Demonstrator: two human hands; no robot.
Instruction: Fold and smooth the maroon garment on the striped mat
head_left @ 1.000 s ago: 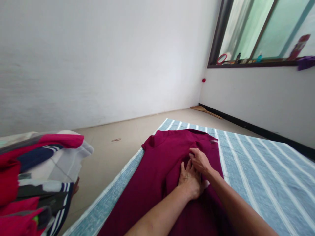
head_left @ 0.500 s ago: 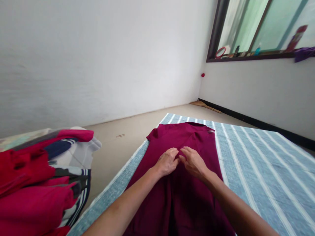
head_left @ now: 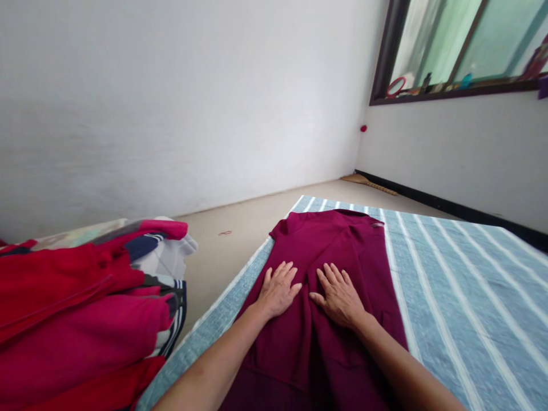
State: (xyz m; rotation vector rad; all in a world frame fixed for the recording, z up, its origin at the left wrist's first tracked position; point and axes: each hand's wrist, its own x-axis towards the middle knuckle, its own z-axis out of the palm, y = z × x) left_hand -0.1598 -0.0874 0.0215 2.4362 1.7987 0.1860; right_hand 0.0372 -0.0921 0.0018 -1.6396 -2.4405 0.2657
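A dark maroon garment, which looks like a coat (head_left: pixel 325 234), lies spread on a blue and white striped cloth (head_left: pixel 454 274). My left hand (head_left: pixel 278 290) rests palm down on its left half, fingers outstretched and a little apart. Flat on the right half lies my right hand (head_left: pixel 339 294), its fingers likewise spread. Between the two hands runs a fold or front opening that widens toward me. Neither hand grips the fabric.
At left is a heap of red, pink and striped clothes (head_left: pixel 85 319). Beyond the cloth, a brush or broom-like thing (head_left: pixel 363 181) lies by the wall corner. A round mirror (head_left: pixel 396 87) and several bottles stand on the window sill (head_left: pixel 454 92).
My hands have moved apart and flattened, from fingertips nearly touching with the fingers bent to palms down on the coat. The view has shifted slightly left.
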